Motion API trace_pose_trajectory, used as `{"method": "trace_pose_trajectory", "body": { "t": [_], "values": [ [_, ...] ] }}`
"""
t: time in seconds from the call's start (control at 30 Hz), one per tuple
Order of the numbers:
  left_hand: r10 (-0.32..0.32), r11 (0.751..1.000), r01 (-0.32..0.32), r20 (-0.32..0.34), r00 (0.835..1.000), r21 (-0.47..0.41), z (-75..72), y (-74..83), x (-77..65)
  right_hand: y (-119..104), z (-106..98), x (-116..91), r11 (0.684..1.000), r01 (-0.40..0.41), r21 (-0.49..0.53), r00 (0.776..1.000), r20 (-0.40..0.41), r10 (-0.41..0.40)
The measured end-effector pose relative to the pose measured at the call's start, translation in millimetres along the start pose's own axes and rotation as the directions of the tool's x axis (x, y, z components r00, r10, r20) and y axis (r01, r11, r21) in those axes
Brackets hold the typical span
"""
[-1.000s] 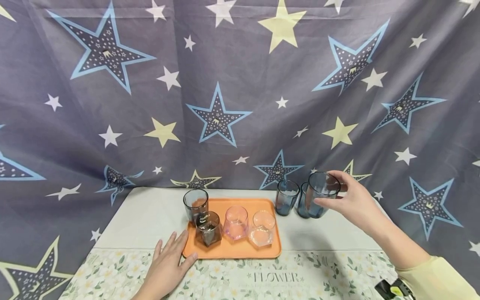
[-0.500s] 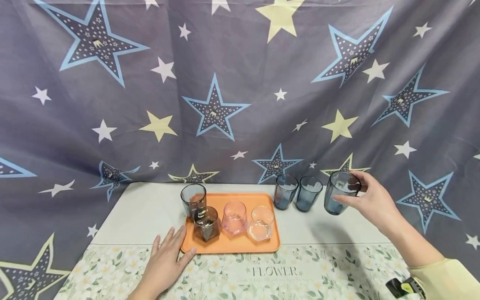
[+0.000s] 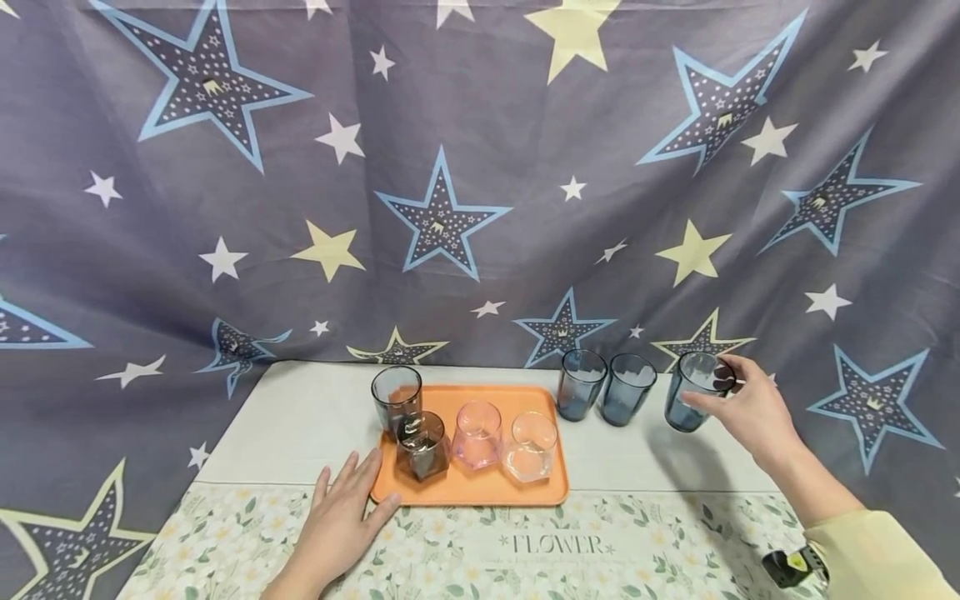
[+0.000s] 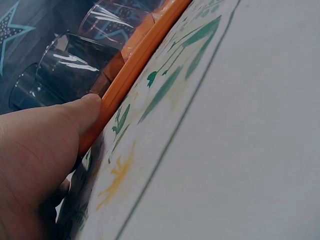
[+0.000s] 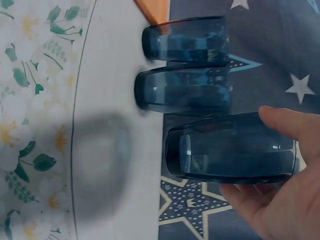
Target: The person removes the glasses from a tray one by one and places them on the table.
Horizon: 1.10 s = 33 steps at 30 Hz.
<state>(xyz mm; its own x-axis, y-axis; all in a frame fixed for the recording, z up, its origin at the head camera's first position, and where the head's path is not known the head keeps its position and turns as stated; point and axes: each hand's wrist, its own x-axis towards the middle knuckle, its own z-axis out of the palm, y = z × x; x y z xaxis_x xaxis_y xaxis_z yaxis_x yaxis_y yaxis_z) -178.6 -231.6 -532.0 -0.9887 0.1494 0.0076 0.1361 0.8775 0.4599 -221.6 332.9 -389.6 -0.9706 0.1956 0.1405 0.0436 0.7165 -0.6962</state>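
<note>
Where curtain [image 3: 510,150] hangs (starry) — floral tablecloth [image 3: 225,533], tray [image 3: 487,490], glasses [image 3: 682,412]

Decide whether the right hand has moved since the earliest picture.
Yes: in the head view, the right hand has moved rightward, farther from the orange tray.

head: forward-down, wide | wrists: close, canted (head, left share tray [image 3: 472,490])

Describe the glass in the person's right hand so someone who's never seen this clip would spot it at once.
Start at the orange tray and look right, past a standing blue glass and a second blue glass. The target glass is the rightmost, farthest from the tray. Unlike those two, it is gripped near its rim by the right hand.
</note>
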Motion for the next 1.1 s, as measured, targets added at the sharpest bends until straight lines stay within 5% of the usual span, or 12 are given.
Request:
{"method": "trace_pose_trajectory", "body": {
  "t": [0.37,1.1],
  "values": [
    [-0.001,1.000,0.001,-0.001,1.000,0.012,0.9,2.5,1.9,19.2,23.8,19.7,0.998,-0.051,0.033,0.995,-0.088,0.054],
    [0.000,1.000,0.000,0.000,1.000,-0.002,-0.9,4.4,0.5,35.3,47.5,32.7,0.990,-0.120,0.079,0.992,-0.041,0.123]
  ]
}}
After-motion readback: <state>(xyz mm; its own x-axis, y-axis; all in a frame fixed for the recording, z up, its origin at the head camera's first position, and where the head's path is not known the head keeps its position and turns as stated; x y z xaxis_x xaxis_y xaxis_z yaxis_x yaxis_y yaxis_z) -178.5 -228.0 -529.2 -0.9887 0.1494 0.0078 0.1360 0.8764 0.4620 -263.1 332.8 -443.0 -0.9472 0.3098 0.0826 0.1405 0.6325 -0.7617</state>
